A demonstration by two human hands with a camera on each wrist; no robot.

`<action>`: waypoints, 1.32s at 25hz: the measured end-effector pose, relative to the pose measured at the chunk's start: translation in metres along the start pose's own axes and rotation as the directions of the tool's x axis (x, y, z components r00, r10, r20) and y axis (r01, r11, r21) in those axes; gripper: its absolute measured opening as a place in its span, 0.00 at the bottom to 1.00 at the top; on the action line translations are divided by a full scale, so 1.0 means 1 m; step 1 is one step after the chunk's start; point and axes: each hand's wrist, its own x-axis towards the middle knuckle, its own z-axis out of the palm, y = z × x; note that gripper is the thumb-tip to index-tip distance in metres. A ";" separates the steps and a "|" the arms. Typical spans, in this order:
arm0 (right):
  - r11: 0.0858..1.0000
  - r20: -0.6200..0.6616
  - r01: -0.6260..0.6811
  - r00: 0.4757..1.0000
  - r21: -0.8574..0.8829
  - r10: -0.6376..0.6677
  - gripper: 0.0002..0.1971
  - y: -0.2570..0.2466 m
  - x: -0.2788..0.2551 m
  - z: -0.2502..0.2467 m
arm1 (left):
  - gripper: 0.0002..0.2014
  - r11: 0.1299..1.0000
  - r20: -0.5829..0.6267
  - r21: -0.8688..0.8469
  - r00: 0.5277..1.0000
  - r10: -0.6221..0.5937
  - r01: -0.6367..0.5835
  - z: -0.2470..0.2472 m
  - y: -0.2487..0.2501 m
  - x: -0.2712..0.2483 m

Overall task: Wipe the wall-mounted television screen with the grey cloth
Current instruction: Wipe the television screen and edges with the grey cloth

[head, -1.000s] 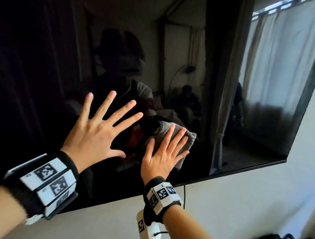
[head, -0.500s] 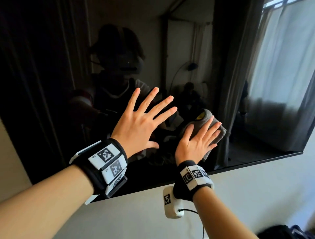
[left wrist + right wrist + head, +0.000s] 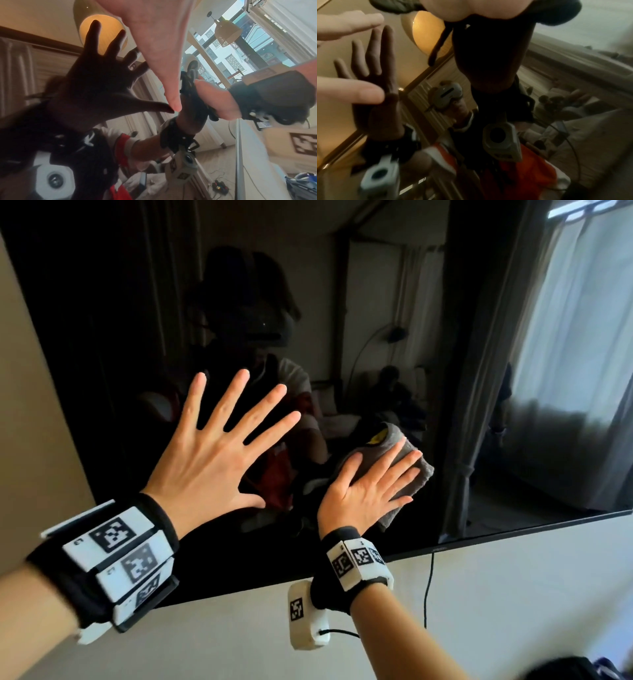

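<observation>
Head view first: right hand (image 3: pixel 366 491) lies flat, fingers straight, pinning the grey cloth (image 3: pixel 399 470) to the television screen (image 3: pixel 102 337) near its bottom edge, so unwiped glass lies mostly up and left. Left hand (image 3: pixel 212 460) is splayed beside it, holding nothing (probably bracing). Left wrist view shows its thumb (image 3: pixel 172 98) tip on the glass; right wrist view only catches the cloth (image 3: pixel 393 6) bunched above the palm.

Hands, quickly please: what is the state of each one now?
Left hand: open, fingers spread, on the television screen, holding nothing.
Right hand: open, straight fingers pressing the grey cloth on the screen.
</observation>
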 end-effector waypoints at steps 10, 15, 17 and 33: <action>0.991 0.077 0.134 0.988 -0.029 -0.131 0.35 -0.037 -0.069 0.034 | 0.64 0.999 0.002 -0.034 1.000 0.021 -0.021 0.008 -0.039 -0.030; 0.884 0.249 0.454 0.874 -0.111 -0.417 0.37 -0.032 -0.109 0.042 | 0.68 0.999 0.035 -0.050 0.999 -0.018 0.019 0.008 -0.066 -0.055; 0.926 0.217 0.366 0.915 -0.095 -0.339 0.36 -0.044 -0.108 0.048 | 0.69 0.998 0.054 -0.058 0.999 -0.007 0.010 0.010 -0.077 -0.066; 0.445 0.418 0.877 0.479 -0.181 -0.772 0.32 -0.001 -0.132 0.043 | 0.41 0.977 -0.044 -0.201 0.997 0.058 -0.066 0.018 -0.065 -0.069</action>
